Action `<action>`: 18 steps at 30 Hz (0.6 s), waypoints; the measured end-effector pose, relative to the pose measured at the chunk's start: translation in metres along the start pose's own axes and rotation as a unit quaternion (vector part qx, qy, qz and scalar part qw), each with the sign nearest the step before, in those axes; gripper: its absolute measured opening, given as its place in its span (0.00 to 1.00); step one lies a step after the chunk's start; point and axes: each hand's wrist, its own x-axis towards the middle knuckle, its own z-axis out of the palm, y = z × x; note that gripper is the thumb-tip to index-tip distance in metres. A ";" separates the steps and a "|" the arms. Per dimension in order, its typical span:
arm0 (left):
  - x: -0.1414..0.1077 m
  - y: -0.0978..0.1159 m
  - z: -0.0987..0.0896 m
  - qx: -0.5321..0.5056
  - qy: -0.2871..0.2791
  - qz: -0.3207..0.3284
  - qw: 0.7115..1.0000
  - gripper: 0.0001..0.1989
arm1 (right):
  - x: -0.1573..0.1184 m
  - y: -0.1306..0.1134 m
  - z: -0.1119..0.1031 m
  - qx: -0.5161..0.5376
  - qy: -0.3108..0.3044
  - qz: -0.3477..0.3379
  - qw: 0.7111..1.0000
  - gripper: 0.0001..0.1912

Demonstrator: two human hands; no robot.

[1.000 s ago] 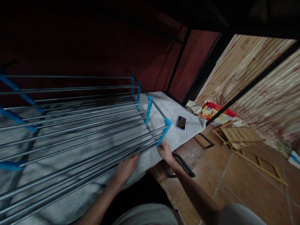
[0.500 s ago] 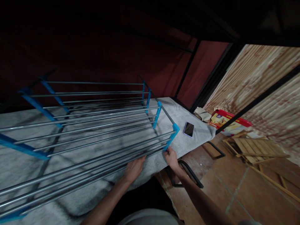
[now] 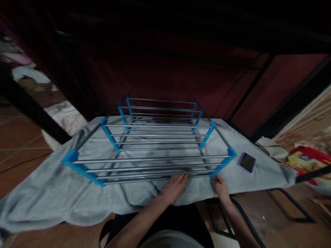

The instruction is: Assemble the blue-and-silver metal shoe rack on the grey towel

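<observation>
A shoe rack (image 3: 162,159) of metal tubes and blue plastic side brackets lies across a grey blanket (image 3: 64,198). My left hand (image 3: 173,188) is at its lowest front tube, right of the middle, with the fingertips curled at the tube and partly hidden. My right hand (image 3: 221,187) is closed at the bottom end of the front right blue bracket (image 3: 224,161), where that bracket meets the lowest tube. Its fingertips are partly hidden by the bracket.
A phone (image 3: 247,162) lies on the blanket right of the rack. Beyond the right edge are a pale cap-like item (image 3: 271,147) and a red and yellow package (image 3: 307,158). A dark red curtain (image 3: 160,75) hangs behind. Dark metal legs (image 3: 292,206) stand below the right edge.
My view has swung left, so the whole rack and the blanket's left end now show. Both hands remain at about the same places on the rack.
</observation>
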 end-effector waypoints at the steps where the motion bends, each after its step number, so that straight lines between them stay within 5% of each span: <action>1: -0.015 -0.003 -0.001 0.004 0.020 0.004 1.000 0.27 | 0.003 0.004 -0.001 0.017 0.000 0.015 1.000 0.17; 5: -0.094 -0.032 -0.009 -0.008 0.106 -0.027 0.994 0.26 | 0.015 0.012 -0.011 0.082 -0.023 0.068 0.994 0.16; 8: -0.154 -0.069 -0.021 -0.077 0.226 -0.115 0.964 0.17 | 0.022 0.012 -0.018 0.169 -0.014 0.107 0.980 0.16; 10: -0.187 -0.095 -0.032 -0.120 0.341 -0.221 0.906 0.13 | 0.029 0.010 -0.017 0.223 -0.012 0.127 0.966 0.17; 13: -0.218 -0.127 -0.055 -0.146 0.487 -0.379 0.773 0.13 | 0.042 0.008 -0.009 0.246 -0.014 0.143 0.958 0.19; 15: -0.226 -0.143 -0.072 -0.167 0.530 -0.437 0.707 0.15 | 0.050 0.005 -0.002 0.246 -0.023 0.154 0.957 0.20; 18: -0.223 -0.161 -0.093 -0.236 0.537 -0.459 0.668 0.20 | 0.061 -0.002 0.004 0.231 -0.056 0.168 0.956 0.20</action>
